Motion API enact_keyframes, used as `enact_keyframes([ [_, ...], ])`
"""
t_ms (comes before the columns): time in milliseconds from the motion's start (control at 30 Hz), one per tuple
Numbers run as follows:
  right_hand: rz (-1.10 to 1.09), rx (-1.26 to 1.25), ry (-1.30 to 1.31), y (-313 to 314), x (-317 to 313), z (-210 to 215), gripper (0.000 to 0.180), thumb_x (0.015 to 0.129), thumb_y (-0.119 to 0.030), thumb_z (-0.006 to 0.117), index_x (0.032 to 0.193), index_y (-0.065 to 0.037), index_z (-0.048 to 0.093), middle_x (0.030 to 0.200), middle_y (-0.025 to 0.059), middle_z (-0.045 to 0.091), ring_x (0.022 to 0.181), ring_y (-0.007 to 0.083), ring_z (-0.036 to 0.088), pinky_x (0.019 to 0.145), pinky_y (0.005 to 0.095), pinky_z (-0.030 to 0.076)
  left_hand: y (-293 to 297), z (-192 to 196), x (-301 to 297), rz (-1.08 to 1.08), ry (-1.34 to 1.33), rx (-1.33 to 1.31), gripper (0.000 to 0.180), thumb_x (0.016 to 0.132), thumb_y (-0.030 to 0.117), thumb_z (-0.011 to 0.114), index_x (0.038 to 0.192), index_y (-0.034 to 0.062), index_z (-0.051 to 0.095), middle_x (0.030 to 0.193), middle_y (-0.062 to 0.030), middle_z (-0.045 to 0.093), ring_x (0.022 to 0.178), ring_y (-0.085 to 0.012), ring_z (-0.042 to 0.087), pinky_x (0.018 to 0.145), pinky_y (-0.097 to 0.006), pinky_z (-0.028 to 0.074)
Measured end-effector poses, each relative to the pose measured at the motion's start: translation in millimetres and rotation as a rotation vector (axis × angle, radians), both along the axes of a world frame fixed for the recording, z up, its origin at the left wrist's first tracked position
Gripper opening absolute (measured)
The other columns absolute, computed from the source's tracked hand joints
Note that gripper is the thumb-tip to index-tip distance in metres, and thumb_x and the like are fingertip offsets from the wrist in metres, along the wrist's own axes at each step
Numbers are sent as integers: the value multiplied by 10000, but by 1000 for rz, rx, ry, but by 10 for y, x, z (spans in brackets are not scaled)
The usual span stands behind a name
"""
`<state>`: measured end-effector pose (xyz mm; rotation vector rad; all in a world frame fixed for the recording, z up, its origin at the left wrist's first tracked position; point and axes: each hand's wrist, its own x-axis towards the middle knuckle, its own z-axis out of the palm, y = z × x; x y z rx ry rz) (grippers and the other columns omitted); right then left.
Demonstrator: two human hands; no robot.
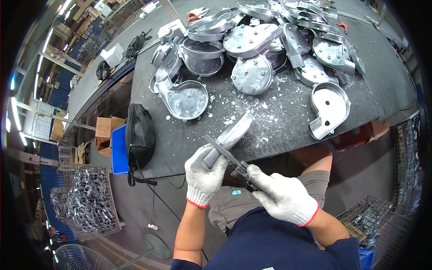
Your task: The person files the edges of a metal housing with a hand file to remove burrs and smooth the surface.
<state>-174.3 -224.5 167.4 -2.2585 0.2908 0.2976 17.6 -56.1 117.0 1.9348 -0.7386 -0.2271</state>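
My left hand, in a white knit glove with a red cuff, is closed around the narrow end of a grey cast-metal housing. This housing is tilted, seen nearly edge-on over the table's front edge. My right hand, gloved alike, grips the dark handle of a flat, tapered, knife-like blade. The blade lies across the housing close to my left fingers; whether it is a knife or a file I cannot tell. Two similar housings, an open one and another, lie on the table to either side.
A heap of metal housings covers the far part of the dark table. Pale chips litter its surface. A black bag hangs at the left edge beside a blue bin. Red-handled scissors lie far back. Wire baskets hold parts.
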Motion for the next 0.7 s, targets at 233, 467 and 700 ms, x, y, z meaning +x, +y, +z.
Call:
enact_keyframes([
  [233,-236,765,-149,-1,-144,-371,737,1074,-258,689,1721,-63,394,1551,223,659,1372,314,697,1164,362,515,-27,-234,21,10,23,-28,273,940,87,858,1190,-17,825,1035,-178,823,852,-254,785,802,-369,613],
  [467,-172,819,-386,-253,-667,-687,1030,959,-201,880,1770,-50,263,1709,186,492,1535,246,515,1235,398,455,-377,167,-39,-155,-239,137,271,913,72,812,1168,-20,804,1100,-222,793,1083,-391,762,974,-454,588],
  [700,-1073,1241,-645,-282,-1508,-1060,625,977,-182,765,1522,-43,494,878,76,651,603,163,650,545,300,538,-1692,176,-564,-586,-811,-126,372,869,67,802,1234,3,779,1182,-172,791,1200,-412,727,1062,-478,592],
])
